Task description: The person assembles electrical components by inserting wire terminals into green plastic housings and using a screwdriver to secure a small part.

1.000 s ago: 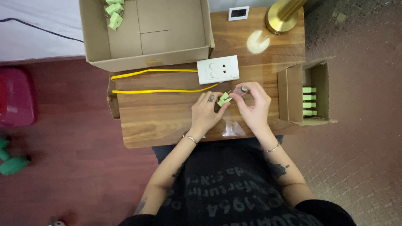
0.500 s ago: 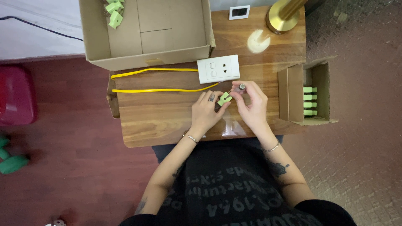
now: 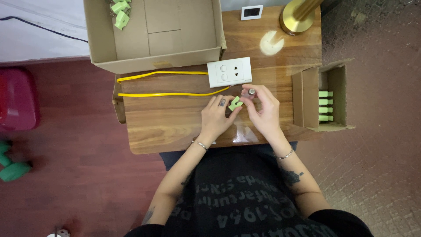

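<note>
A person seated at a small wooden tabletop (image 3: 175,127) works a green plug (image 3: 235,103) with both hands; the left hand (image 3: 215,118) pinches the plug between thumb and forefinger, its fingers (image 3: 222,102) closed on the lower end; the right hand (image 3: 262,109) curls just beside it, fingers (image 3: 245,102) touching the plug's upper side while thumb and forefinger grip a small dark, metal-tipped tool (image 3: 251,91); the plug sits between the two sets of fingertips, lifted just off the wood; directly beyond the fingers lies a white socket plate (image 3: 229,72), near but not touching them; a yellow cable (image 3: 166,93) runs from under that plate away to the left of the left fingers, looping back along the far edge; farther beyond the fingers, a large open cardboard box (image 3: 184,52) holds a few green plugs in its far left corner (image 3: 119,12); to the right of the right fingers, well apart, a small carton (image 3: 307,98) lies on its side, with a row of green pieces (image 3: 325,105) stacked inside; beyond the right fingers stand a brass lamp base (image 3: 296,19) and a small white frame (image 3: 251,12); both wrists wear thin bracelets.
</note>
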